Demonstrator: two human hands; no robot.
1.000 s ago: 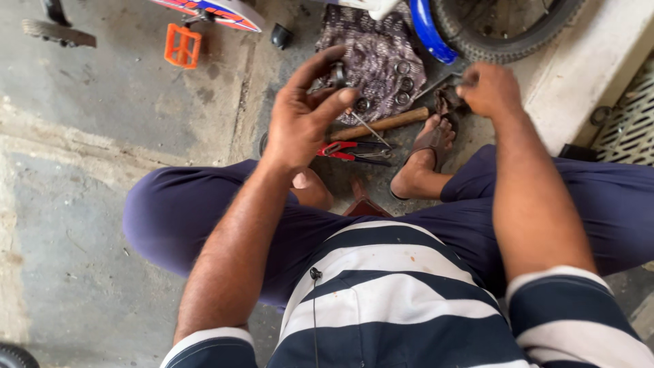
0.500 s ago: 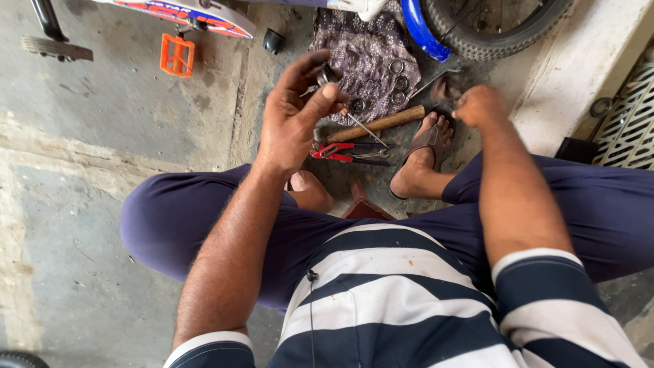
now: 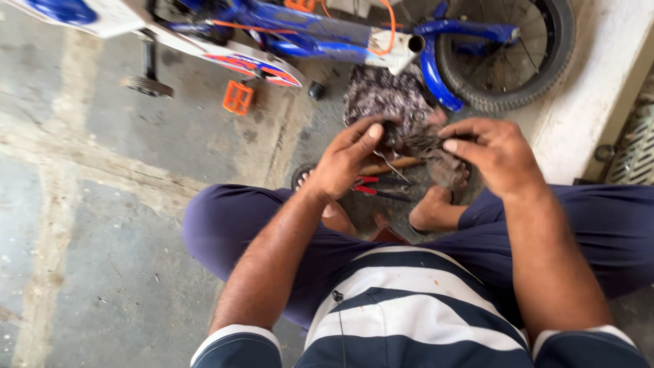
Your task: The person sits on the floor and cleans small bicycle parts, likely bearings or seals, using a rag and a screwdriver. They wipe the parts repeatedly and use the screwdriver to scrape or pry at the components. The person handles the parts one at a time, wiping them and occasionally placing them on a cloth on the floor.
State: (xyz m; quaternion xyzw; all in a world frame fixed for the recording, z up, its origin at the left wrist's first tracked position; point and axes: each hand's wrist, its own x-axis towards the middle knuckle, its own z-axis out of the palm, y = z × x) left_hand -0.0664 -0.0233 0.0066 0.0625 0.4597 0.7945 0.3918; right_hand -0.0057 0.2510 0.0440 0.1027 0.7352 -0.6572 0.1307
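1. Stained concrete floor (image 3: 102, 204); white step (image 3: 599, 88) at two o'clock.
2. Blue bike (image 3: 354, 34) lies at twelve.
3. Left hand (image 3: 347, 160) and right hand (image 3: 494, 153) both pinch a dirty rag (image 3: 426, 146), centre.

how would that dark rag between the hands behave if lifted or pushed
The dark rag looks crumpled and bunched between the left hand and right hand, so it would probably flop and drape. It seems light, and would likely slide or fold when pushed, not roll.

Crumpled dark greasy rag (image 3: 429, 146), mid-air.
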